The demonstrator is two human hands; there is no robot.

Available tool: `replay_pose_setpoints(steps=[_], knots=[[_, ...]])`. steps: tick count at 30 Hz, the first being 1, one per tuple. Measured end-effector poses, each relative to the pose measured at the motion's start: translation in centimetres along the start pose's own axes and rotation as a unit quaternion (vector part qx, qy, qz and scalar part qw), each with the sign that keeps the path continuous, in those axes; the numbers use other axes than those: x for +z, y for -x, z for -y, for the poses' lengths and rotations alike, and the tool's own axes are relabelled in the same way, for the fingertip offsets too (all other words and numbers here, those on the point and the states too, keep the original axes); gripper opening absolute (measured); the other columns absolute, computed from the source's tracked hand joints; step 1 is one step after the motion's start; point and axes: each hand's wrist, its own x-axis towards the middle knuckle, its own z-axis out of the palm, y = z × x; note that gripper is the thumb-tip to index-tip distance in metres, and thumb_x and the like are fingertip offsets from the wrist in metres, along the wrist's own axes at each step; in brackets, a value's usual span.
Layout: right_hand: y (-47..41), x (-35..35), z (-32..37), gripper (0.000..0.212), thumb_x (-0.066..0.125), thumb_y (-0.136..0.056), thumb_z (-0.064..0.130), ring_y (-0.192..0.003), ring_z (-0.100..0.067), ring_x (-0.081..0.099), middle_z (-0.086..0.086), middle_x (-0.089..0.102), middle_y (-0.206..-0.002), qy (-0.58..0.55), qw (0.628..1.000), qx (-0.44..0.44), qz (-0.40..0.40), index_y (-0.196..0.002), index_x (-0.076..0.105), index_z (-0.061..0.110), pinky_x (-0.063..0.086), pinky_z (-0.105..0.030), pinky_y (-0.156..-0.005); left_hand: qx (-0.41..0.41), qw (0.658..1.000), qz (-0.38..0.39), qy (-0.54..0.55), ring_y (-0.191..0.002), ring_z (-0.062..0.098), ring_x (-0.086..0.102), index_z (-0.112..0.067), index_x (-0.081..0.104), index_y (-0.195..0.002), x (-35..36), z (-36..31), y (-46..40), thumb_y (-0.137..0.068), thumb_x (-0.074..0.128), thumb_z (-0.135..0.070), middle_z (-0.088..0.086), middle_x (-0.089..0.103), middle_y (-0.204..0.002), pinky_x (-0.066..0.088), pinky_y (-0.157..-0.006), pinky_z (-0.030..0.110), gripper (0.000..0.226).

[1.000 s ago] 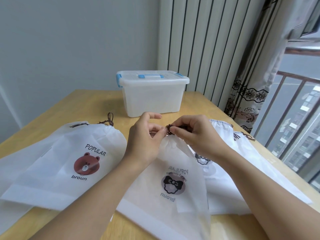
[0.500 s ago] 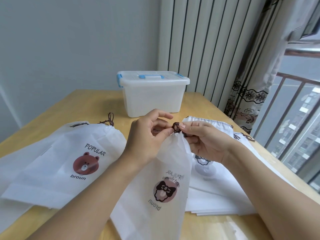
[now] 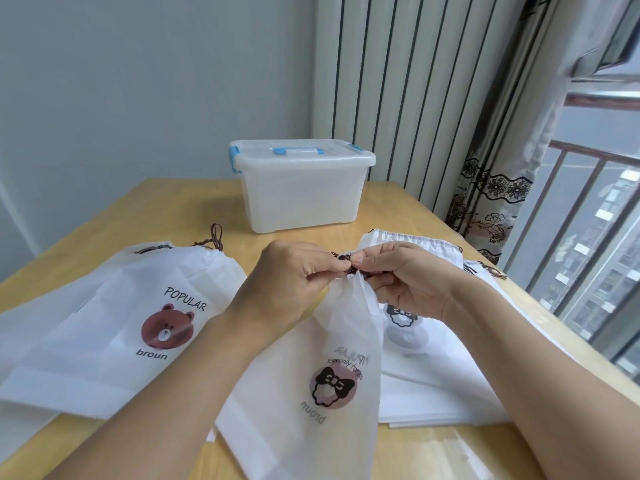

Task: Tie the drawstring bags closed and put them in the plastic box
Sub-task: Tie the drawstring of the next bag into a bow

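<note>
Head view: hands lower, unchanged pinch.

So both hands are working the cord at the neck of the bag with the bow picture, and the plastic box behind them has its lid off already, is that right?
Not quite. The lid is on the plastic box, with its blue latches down, as the head view shows. The rest holds: the left hand and right hand both pinch the brown cord at the gathered neck of the bow bag.
</note>
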Motion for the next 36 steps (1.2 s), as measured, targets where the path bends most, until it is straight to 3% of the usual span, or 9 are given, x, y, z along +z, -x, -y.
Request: replay_pose_setpoints(steps=[5, 9, 12, 16, 23, 26, 29, 33, 36], knots=[[0.1, -0.1, 0.3, 0.022, 0.056, -0.094, 0.000, -0.046, -0.003, 0.026, 0.004, 0.039, -0.060, -0.012, 1.000, -0.015, -0.018, -0.078, 0.070, 0.004, 0.025, -0.012, -0.037, -0.100, 0.991, -0.051, 0.076, -0.060, 0.002, 0.063, -0.014, 0.081, -0.086, 0.3, -0.9, -0.1, -0.080, 0.079, -0.006, -0.009, 0.073, -0.072, 0.050, -0.058, 0.018, 0.010], [-0.2, -0.3, 0.4, 0.018, 0.064, -0.088, 0.003, -0.053, -0.008, 0.016, 0.003, 0.027, -0.062, -0.001, 0.997, -0.056, -0.054, -0.072, 0.065, 0.009, 0.018, -0.014, -0.040, -0.277, 0.925, -0.091, 0.242, -0.063, 0.014, 0.063, -0.016, 0.066, -0.087, 1.5, -1.3, -0.2, -0.095, 0.061, -0.003, 0.002, 0.069, -0.075, 0.051, -0.055, 0.025, 0.016], [-0.5, -0.4, 0.3, 0.014, 0.061, -0.094, 0.001, -0.050, -0.006, 0.022, 0.001, 0.040, -0.064, -0.027, 0.994, -0.076, -0.071, -0.086, 0.073, 0.002, 0.023, -0.013, -0.039, -0.371, 0.859, -0.111, 0.335, -0.066, 0.013, 0.063, -0.010, 0.057, -0.093, 2.5, -2.0, -0.1, -0.102, 0.049, -0.006, 0.007, 0.066, -0.083, 0.050, -0.055, 0.023, 0.013], [-0.5, -1.0, 0.4, 0.030, 0.063, -0.094, 0.005, -0.050, -0.006, 0.032, 0.006, 0.047, -0.062, -0.026, 0.992, -0.091, -0.083, -0.121, 0.064, -0.007, 0.030, -0.013, -0.042, -0.423, 0.813, -0.151, 0.372, -0.077, 0.017, 0.066, -0.005, 0.055, -0.102, 2.3, -1.7, -0.3, -0.104, 0.047, -0.011, 0.011, 0.069, -0.097, 0.052, -0.060, 0.028, 0.010], [-0.6, -1.4, 0.5, 0.035, 0.072, -0.091, 0.013, -0.052, -0.011, 0.030, 0.004, 0.035, -0.059, 0.044, 0.982, -0.103, -0.153, -0.116, 0.066, -0.011, 0.031, -0.018, -0.043, -0.475, 0.758, -0.247, 0.373, -0.078, 0.015, 0.068, -0.006, 0.055, -0.096, 1.9, -1.5, -0.7, -0.102, 0.048, -0.005, 0.011, 0.066, -0.094, 0.054, -0.056, 0.024, 0.009], [-0.6, -1.3, 0.2, 0.036, 0.079, -0.085, 0.029, -0.053, -0.014, 0.027, 0.006, 0.031, -0.056, 0.089, 0.973, -0.118, -0.179, -0.105, 0.073, -0.001, 0.030, -0.021, -0.044, -0.460, 0.775, -0.234, 0.364, -0.075, 0.013, 0.068, -0.004, 0.054, -0.099, 2.2, -1.8, -0.8, -0.103, 0.047, -0.006, 0.010, 0.067, -0.089, 0.056, -0.058, 0.025, 0.008], [-0.2, -0.2, -0.7, 0.040, 0.084, -0.075, 0.049, -0.061, -0.011, 0.051, 0.013, 0.053, -0.062, 0.261, 0.952, -0.098, -0.128, -0.094, 0.077, 0.015, 0.049, -0.027, -0.054, -0.428, 0.812, -0.179, 0.355, -0.085, 0.015, 0.070, -0.003, 0.057, -0.099, 2.0, -1.8, -0.4, -0.104, 0.047, -0.009, 0.011, 0.069, -0.093, 0.057, -0.065, 0.024, 0.012], [-0.9, 0.1, -1.5, 0.020, 0.078, -0.077, 0.016, -0.067, -0.019, 0.061, -0.005, 0.057, -0.073, 0.273, 0.947, -0.107, -0.129, -0.087, 0.069, 0.001, 0.054, -0.035, -0.059, -0.357, 0.884, -0.109, 0.281, -0.109, 0.008, 0.063, -0.010, 0.060, -0.110, 1.5, -1.3, -0.3, -0.096, 0.062, -0.013, 0.005, 0.068, -0.118, 0.051, -0.077, 0.014, 0.014], [-0.9, -1.1, -0.5, 0.016, 0.060, -0.088, -0.002, -0.068, -0.023, 0.057, -0.010, 0.060, -0.077, 0.120, 0.978, -0.119, -0.122, -0.081, 0.067, 0.009, 0.047, -0.029, -0.057, -0.333, 0.932, -0.011, 0.142, -0.125, -0.001, 0.048, -0.028, 0.053, -0.129, 0.9, -0.7, -0.4, -0.069, 0.077, -0.053, -0.015, 0.055, -0.134, 0.041, -0.098, 0.018, 0.069]])
